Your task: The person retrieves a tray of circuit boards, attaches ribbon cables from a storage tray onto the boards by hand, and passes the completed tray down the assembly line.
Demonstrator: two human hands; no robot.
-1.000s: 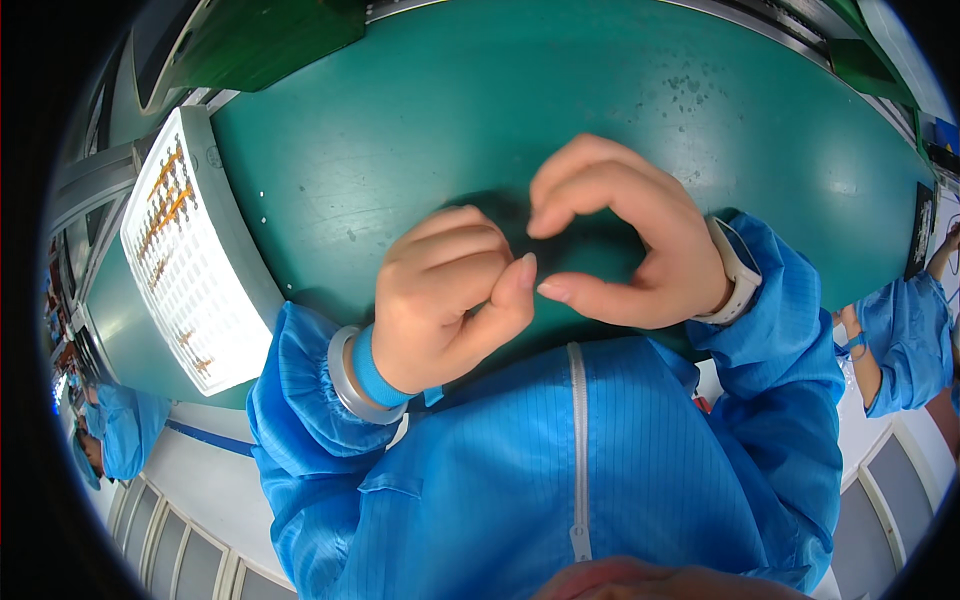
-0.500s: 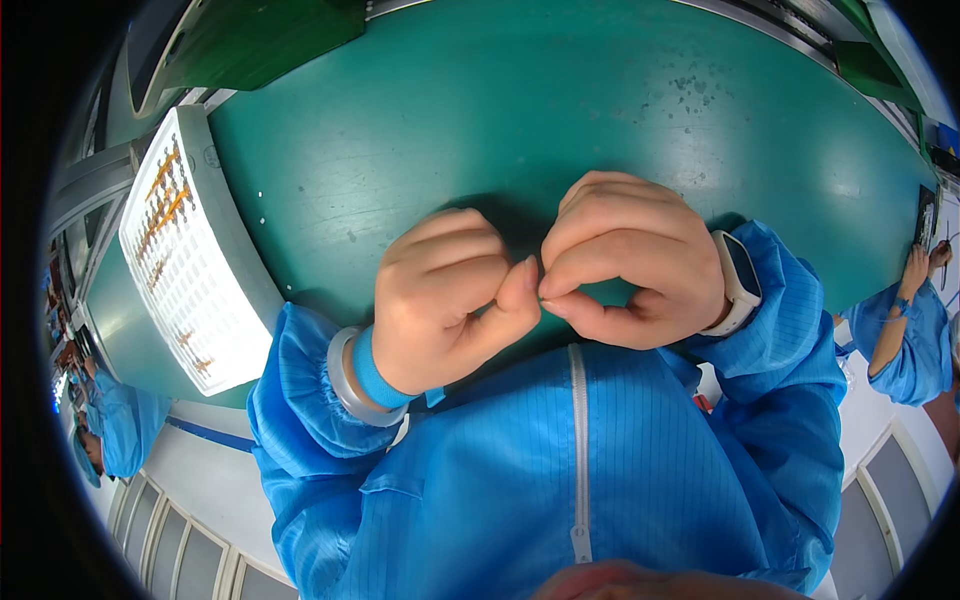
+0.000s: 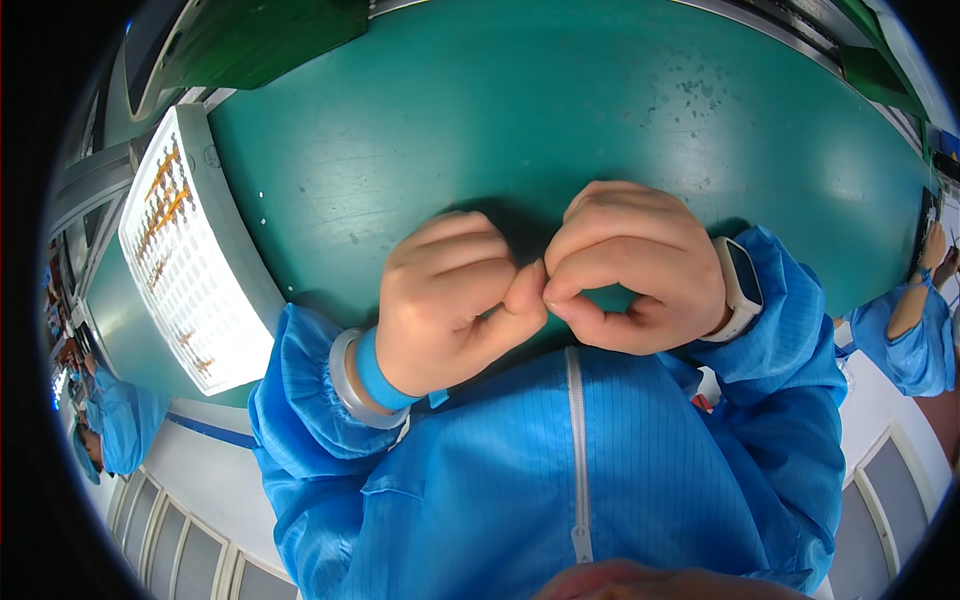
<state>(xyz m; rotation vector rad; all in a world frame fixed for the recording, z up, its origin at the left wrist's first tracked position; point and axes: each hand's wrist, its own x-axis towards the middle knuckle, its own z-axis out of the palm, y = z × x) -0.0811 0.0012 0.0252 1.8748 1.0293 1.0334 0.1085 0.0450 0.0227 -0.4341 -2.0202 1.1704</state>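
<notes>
Just in front of my chest, over the near part of a green work surface [image 3: 430, 110], my two hands meet at the fingertips. My left hand [image 3: 450, 300] is closed, thumb pressed against the index finger; a blue wrist strap [image 3: 374, 372] circles its wrist. Thumb and index finger of my right hand [image 3: 640, 265] form a pinch, with a gap inside the ring they make. A watch with a white band [image 3: 741, 288] sits on that wrist. Whatever lies between the pinched fingertips is hidden or too small to make out.
To the left stands a white tray [image 3: 235, 240] with rows of slots, some holding small orange and dark parts [image 3: 165, 215]. A few tiny white bits [image 3: 263, 221] lie beside it. A green panel [image 3: 265, 45] rises at the far left. Another person's arm [image 3: 910, 310] shows at the right.
Both hands have shifted very slightly to the right, the right one also a little nearer me, fingertips still together. The other person's hands at the right have moved.
</notes>
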